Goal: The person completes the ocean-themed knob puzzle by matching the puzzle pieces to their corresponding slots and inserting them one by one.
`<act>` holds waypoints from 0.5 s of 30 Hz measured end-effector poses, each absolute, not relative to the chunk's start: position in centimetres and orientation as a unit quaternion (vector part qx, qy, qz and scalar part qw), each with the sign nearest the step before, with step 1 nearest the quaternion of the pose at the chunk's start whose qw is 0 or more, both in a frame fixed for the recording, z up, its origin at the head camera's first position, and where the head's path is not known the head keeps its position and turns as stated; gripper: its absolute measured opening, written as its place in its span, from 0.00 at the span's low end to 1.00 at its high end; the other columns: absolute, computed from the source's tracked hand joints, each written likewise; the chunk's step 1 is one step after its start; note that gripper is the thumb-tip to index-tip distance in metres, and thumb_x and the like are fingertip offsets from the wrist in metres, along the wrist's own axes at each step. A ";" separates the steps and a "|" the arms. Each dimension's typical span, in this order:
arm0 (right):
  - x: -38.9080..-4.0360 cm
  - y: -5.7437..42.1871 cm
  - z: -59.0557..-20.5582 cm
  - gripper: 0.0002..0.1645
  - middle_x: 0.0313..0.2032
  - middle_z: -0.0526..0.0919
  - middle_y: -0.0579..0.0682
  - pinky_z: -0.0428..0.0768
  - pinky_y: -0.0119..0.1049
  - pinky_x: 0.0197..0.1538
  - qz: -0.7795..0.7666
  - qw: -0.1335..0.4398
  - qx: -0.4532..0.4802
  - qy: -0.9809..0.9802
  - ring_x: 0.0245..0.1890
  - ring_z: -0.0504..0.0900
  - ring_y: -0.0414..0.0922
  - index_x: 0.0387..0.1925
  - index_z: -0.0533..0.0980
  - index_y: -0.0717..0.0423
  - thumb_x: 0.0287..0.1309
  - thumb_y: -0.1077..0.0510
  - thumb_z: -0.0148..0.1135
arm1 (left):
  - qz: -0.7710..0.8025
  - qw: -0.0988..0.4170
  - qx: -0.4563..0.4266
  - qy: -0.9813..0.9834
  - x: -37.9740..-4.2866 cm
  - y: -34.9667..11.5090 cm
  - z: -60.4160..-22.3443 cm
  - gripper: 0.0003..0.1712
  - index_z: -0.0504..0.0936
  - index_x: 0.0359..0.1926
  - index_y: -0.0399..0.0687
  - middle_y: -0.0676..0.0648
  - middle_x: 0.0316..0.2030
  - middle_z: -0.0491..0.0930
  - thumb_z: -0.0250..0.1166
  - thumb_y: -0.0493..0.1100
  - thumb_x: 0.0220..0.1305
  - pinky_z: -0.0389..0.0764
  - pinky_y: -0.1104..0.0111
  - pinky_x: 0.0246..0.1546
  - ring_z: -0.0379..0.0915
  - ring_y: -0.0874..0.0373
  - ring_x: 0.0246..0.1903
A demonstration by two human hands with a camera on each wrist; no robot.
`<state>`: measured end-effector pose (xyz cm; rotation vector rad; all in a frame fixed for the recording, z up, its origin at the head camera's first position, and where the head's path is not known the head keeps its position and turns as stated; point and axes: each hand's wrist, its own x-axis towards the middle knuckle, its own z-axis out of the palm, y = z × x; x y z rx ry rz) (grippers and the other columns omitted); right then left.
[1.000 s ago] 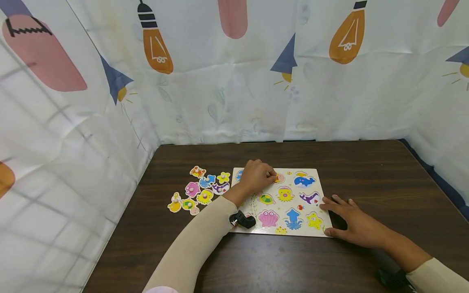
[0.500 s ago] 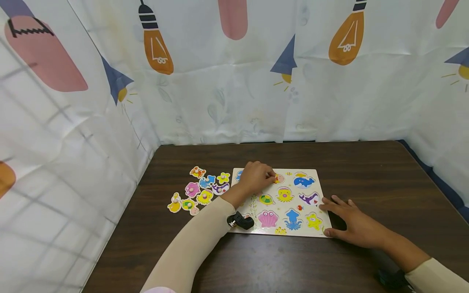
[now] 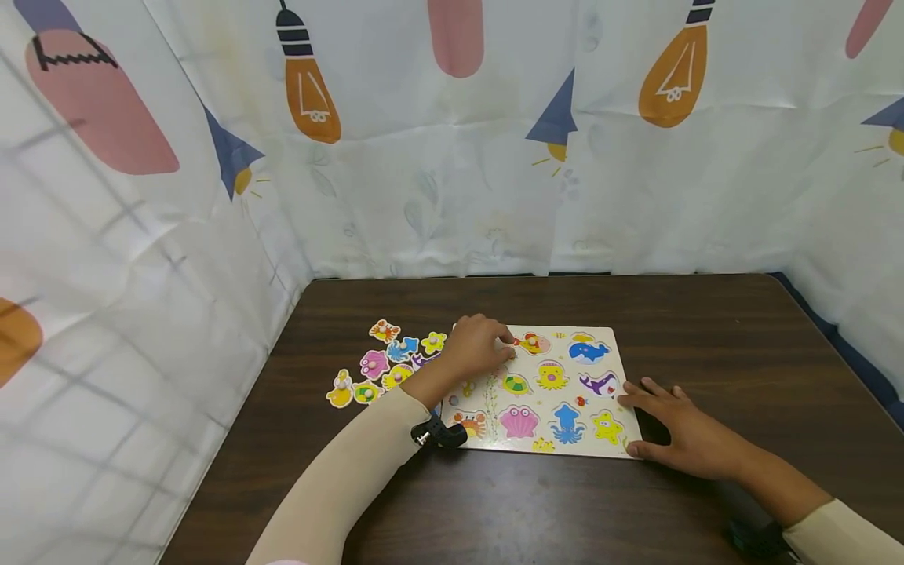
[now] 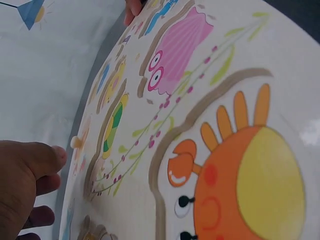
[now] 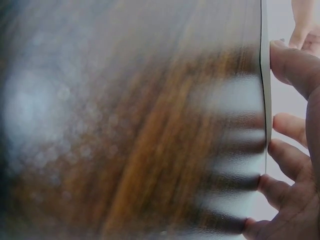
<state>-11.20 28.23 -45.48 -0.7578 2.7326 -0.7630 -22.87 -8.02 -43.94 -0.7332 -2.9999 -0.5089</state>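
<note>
A white puzzle board (image 3: 556,399) with sea-animal recesses lies on the table. My left hand (image 3: 475,347) is over its upper left part, fingers loosely bent, holding nothing. Just right of the fingertips, a red and orange fish piece (image 3: 534,344) sits at its spot on the board. In the left wrist view, a small wooden knob (image 4: 76,142) stands up close to the thumb, with a gap between them. My right hand (image 3: 681,430) rests spread at the board's right edge; in the right wrist view its fingertips (image 5: 272,187) touch that edge.
Several loose knobbed pieces lie left of the board, among them a pink shell (image 3: 374,363), a yellow star (image 3: 434,342) and a green turtle (image 3: 366,391). My left forearm overlaps some. A patterned curtain (image 3: 438,196) hangs behind the dark wooden table (image 3: 537,502).
My left hand has moved left, away from the fish piece, which now shows fully. The crab picture on the board has come into view. My right hand has stayed put.
</note>
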 end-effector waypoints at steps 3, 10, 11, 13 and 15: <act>-11.2 28.2 -45.6 0.47 0.75 0.63 0.58 0.41 0.71 0.70 -0.256 0.097 -0.258 0.927 0.75 0.53 0.70 0.71 0.71 0.49 0.56 0.30 0.69 | -0.158 0.009 -0.234 -0.959 -22.5 -9.1 -43.8 0.15 0.90 0.49 0.60 0.58 0.46 0.86 0.70 0.56 0.66 0.68 0.56 0.60 0.76 0.57 0.50; -11.1 28.3 -45.7 0.47 0.75 0.63 0.59 0.40 0.71 0.71 -0.265 0.095 -0.257 0.924 0.74 0.53 0.70 0.71 0.71 0.50 0.57 0.32 0.70 | -0.161 0.016 -0.225 -0.961 -21.7 -12.0 -43.4 0.14 0.91 0.48 0.59 0.57 0.45 0.87 0.70 0.55 0.65 0.69 0.53 0.59 0.77 0.54 0.49; -11.1 28.3 -45.7 0.47 0.75 0.62 0.59 0.40 0.70 0.71 -0.264 0.097 -0.258 0.924 0.74 0.53 0.70 0.71 0.71 0.50 0.57 0.32 0.70 | -0.160 0.015 -0.223 -0.962 -21.5 -12.4 -43.4 0.14 0.91 0.48 0.59 0.57 0.45 0.87 0.70 0.55 0.65 0.69 0.54 0.59 0.77 0.55 0.49; -11.1 28.3 -45.6 0.47 0.75 0.62 0.59 0.40 0.71 0.71 -0.264 0.099 -0.257 0.924 0.75 0.52 0.70 0.71 0.71 0.49 0.57 0.31 0.69 | -0.157 0.017 -0.221 -0.962 -21.2 -13.3 -43.4 0.13 0.91 0.47 0.60 0.58 0.45 0.87 0.71 0.55 0.65 0.70 0.54 0.58 0.77 0.54 0.48; -11.2 28.3 -45.6 0.47 0.75 0.62 0.59 0.40 0.71 0.71 -0.262 0.102 -0.258 0.924 0.75 0.52 0.69 0.71 0.70 0.49 0.57 0.31 0.69 | -0.153 0.015 -0.220 -0.963 -20.8 -14.0 -43.2 0.13 0.91 0.47 0.60 0.58 0.45 0.87 0.71 0.55 0.65 0.70 0.54 0.56 0.77 0.55 0.47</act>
